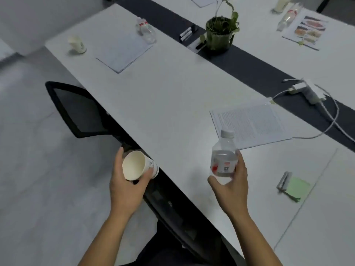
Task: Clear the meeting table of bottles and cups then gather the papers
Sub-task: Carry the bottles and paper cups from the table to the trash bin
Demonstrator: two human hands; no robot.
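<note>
My left fingers wrap an empty paper cup held off the worktop edge; my right fingers grip a clear water bottle above it. I'm mid-clearing: next, bin these, then fetch the far cup and bottle.

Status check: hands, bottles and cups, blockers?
Left hand holds paper cup. Right hand holds water bottle. Far cup and bottle remain on table. Path clear.
</note>
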